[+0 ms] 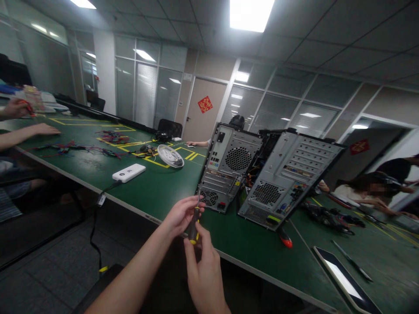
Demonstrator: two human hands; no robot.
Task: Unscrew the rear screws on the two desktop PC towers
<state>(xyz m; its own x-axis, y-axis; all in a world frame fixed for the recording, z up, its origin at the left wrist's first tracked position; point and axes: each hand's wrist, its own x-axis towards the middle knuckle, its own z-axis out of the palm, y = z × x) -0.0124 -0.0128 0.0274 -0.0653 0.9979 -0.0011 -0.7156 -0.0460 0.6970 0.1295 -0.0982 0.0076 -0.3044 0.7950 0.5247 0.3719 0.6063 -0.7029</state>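
Observation:
A screwdriver [194, 226] with a black and yellow handle is held between my two hands in front of the table edge, its shaft pointing up and away. My left hand [182, 214] is closed around the shaft and upper handle; whether a small part is also in its fingertips cannot be made out. Thumb and fingers of my right hand [207, 269] grip the lower end of the handle. Just beyond the tip stands a computer case [225, 163], its back panel facing me. A second computer case [278, 183] is close to its right.
On the green table [166, 196] are a white power strip [129, 172], a white round basket [170, 155] and bundles of wires [70, 148]. A red-tipped tool [286, 240], a tablet [343, 279] and black cables [327, 218] lie rightward. Other people's hands [42, 129] rest at left.

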